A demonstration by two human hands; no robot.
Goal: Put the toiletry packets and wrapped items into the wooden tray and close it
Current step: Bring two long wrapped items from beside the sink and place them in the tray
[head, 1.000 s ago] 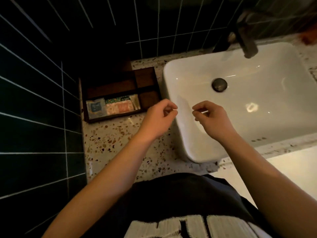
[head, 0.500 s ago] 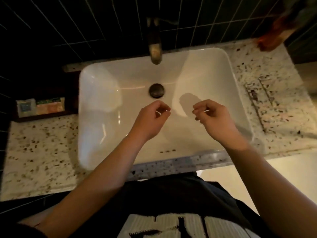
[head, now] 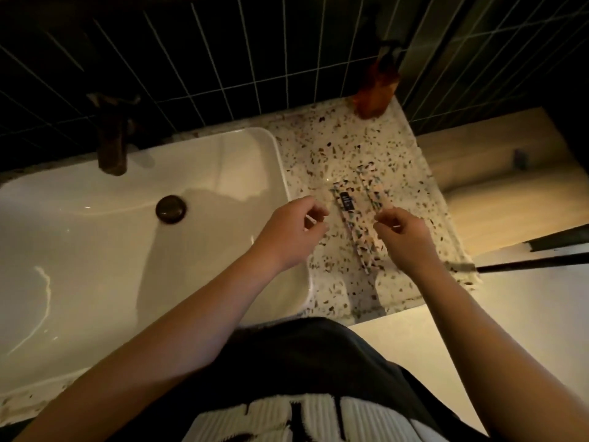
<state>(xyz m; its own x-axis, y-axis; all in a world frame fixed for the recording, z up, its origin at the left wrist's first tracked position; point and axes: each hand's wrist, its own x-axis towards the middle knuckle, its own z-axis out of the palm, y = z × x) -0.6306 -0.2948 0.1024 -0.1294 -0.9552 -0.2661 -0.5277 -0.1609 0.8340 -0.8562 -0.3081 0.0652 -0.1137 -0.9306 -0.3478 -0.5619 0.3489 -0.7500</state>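
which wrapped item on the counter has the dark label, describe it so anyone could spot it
Start at the white sink and move to the speckled counter on its right. Two long, clear wrapped items lie there side by side, between the hands. The one meant is the left packet, nearer the sink: it alone carries a dark rectangular label near its far end, while the right packet has none.

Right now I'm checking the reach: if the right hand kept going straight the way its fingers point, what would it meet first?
Most likely the long clear packets lying on the speckled counter. The right hand points up and left at them, fingers curled. Height above the counter is unclear, so it might pass just over them.
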